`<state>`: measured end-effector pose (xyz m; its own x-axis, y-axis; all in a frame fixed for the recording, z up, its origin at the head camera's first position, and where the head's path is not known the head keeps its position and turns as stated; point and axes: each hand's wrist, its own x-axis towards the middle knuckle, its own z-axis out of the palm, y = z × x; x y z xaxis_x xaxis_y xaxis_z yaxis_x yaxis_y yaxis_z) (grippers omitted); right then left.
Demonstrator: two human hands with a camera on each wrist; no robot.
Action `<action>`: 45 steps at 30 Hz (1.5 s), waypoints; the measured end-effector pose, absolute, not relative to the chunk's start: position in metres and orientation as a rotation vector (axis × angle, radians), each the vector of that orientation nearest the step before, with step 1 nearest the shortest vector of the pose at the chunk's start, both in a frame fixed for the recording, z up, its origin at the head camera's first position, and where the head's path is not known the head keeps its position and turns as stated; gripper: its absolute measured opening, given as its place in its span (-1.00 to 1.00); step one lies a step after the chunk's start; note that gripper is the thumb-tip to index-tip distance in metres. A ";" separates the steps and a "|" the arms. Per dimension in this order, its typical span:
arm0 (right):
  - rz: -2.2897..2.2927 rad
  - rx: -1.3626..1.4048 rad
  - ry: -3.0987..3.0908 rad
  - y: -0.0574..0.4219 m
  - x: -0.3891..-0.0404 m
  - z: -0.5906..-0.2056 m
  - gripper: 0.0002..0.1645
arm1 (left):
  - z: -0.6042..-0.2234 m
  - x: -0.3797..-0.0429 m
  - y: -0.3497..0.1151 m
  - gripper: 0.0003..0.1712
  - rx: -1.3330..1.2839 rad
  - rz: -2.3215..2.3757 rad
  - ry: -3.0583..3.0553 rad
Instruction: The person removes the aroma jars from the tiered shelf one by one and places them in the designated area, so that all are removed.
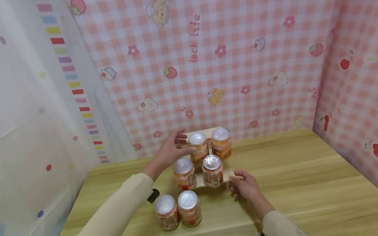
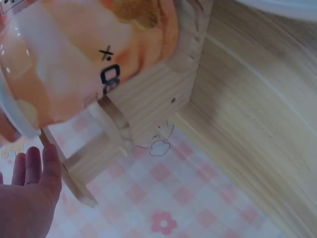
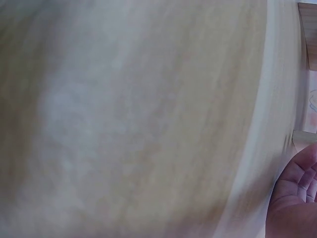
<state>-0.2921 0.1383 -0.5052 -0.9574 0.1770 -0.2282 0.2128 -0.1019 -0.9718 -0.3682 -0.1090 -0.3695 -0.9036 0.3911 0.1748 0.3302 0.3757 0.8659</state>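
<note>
In the head view, my left hand [image 1: 173, 148] reaches to the upper step of a small wooden stand [image 1: 200, 180]. Its thumb overlaps the left upper jar [image 1: 199, 152], an orange-labelled jar with a silver lid; the fingers extend beside it. The left wrist view shows those fingers [image 2: 33, 168] straight, with a gap to the jar [image 2: 84, 54]. At the right end of the lower step, my right hand [image 1: 248, 189] touches the stand with loosely bent fingers. Two matching jars, a left one [image 1: 185, 177] and a right one [image 1: 213, 173], stand on that step.
Another jar [image 1: 221, 147] stands at the upper step's right. Two more jars, one left [image 1: 167, 217] and one right [image 1: 190, 212], stand side by side on the wood-grain table [image 1: 304, 190] in front. A pink checked cloth [image 1: 264, 97] hangs behind the table.
</note>
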 end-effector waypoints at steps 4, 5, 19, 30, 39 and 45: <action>-2.264 0.464 2.088 0.140 -0.291 -0.505 -0.56 | -0.369 -0.368 -0.100 -0.08 0.692 1.559 2.538; -2.263 0.465 2.090 0.140 -0.291 -0.505 -0.56 | -0.370 -0.369 -0.098 -0.09 0.694 1.551 2.537; -2.290 0.442 2.083 0.139 -0.291 -0.502 -0.53 | -0.374 -0.375 -0.090 -0.21 0.685 1.544 2.564; -2.285 0.439 2.086 0.138 -0.290 -0.503 -0.54 | -0.376 -0.373 -0.088 -0.21 0.646 1.538 2.611; -2.289 0.436 2.093 0.138 -0.290 -0.503 -0.55 | -0.374 -0.374 -0.090 -0.28 0.683 1.529 2.640; -2.293 0.437 2.088 0.138 -0.290 -0.504 -0.56 | -0.366 -0.375 -0.095 -0.27 0.679 1.522 2.669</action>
<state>-0.2901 0.1382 -0.5040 -0.9610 0.1790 -0.2108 0.1932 -0.1110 -0.9749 -0.3746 -0.0947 -0.3664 -0.9069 0.3633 0.2132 0.3685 0.4390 0.8195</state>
